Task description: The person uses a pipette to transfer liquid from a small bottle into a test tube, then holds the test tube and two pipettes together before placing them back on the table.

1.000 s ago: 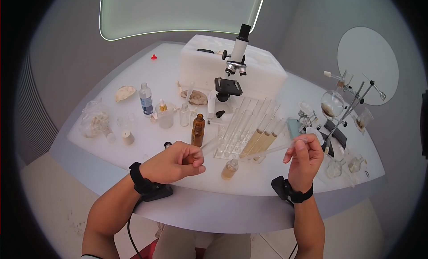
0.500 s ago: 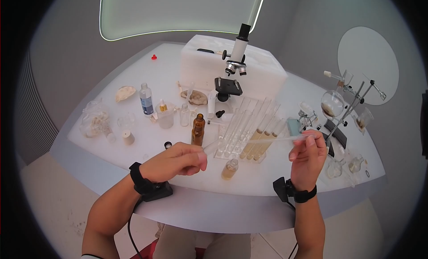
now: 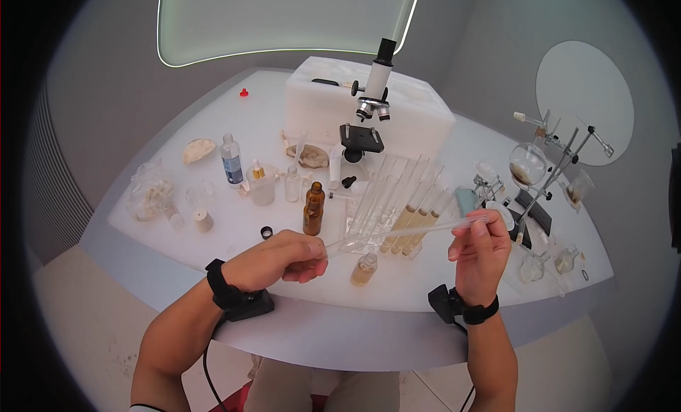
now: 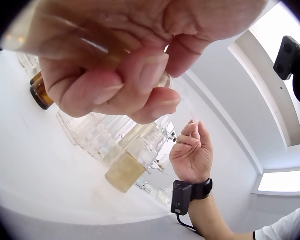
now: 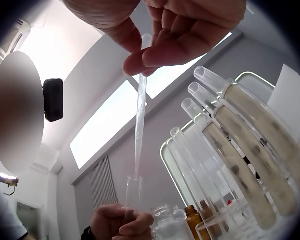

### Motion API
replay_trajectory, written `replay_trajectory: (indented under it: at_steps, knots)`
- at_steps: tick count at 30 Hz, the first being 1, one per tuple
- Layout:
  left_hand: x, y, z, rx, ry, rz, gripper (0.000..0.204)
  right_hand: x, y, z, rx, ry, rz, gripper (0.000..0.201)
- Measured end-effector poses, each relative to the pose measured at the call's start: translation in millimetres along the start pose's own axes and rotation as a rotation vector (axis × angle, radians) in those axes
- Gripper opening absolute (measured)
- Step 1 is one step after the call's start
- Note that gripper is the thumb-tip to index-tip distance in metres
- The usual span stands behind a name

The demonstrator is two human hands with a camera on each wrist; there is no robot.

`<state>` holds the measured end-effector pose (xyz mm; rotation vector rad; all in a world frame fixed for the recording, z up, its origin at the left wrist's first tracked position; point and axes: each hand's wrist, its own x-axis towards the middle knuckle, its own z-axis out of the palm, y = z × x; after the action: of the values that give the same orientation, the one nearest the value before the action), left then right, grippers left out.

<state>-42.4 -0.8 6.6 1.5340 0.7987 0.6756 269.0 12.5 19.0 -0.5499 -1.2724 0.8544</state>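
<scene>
My left hand (image 3: pixel 280 259) grips a clear glass test tube (image 5: pixel 134 187), its mouth pointing up and to the right. A translucent plastic pipette (image 5: pixel 139 120) is pinched near its upper end by my right hand (image 3: pixel 484 252). The pipette's narrow tip is right at the tube's mouth, overlapping it in the right wrist view. Below the pipette stands a small uncapped glass bottle (image 3: pixel 364 269) of yellowish liquid. Just behind, a clear rack (image 3: pixel 349 232) holds several tilted test tubes, some filled with cloudy brown liquid (image 5: pixel 250 170). An open amber bottle (image 3: pixel 313 210) stands beyond my left hand.
A microscope (image 3: pixel 369 110) stands before a white foam box (image 3: pixel 418 121). Glassware on a metal stand (image 3: pixel 560 174) and small flasks (image 3: pixel 530 268) are on the right. Toward the left are a labelled plastic bottle (image 3: pixel 231 160), a beaker (image 3: pixel 262 190) and a black cap (image 3: pixel 267 232).
My right hand has risen, then come slightly down and left, bringing the pipette's tip to the test tube's mouth. My left hand has turned a little while holding the tube.
</scene>
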Motion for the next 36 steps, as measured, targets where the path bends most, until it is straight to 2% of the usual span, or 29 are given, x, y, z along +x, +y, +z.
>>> replay_trajectory:
  at_steps: [4,7,9,12,22,28,36]
  knots:
    - [2,-7,3,0.050,-0.011,0.070,0.038,-4,-1,3,-0.113,-0.072,-0.004,0.016]
    - [-3,5,10,-0.044,0.003,0.051,0.035,-7,-1,6,-0.111,-0.139,0.015,0.015]
    - [-6,13,7,-0.036,-0.031,-0.058,0.036,-10,0,6,-0.111,-0.153,0.028,0.014]
    - [-4,7,6,-0.040,-0.014,-0.085,0.040,-11,-1,6,-0.129,-0.198,0.033,0.012]
    - [-1,1,1,-0.019,-0.045,-0.077,0.047,-16,-2,9,-0.287,-0.369,0.079,0.021]
    - [-1,1,1,-0.031,-0.064,-0.089,0.046,-15,-5,10,-0.394,-0.404,0.063,0.024]
    - [0,-1,-1,-0.027,-0.064,-0.059,0.046,-15,1,7,-0.303,-0.382,0.092,0.023]
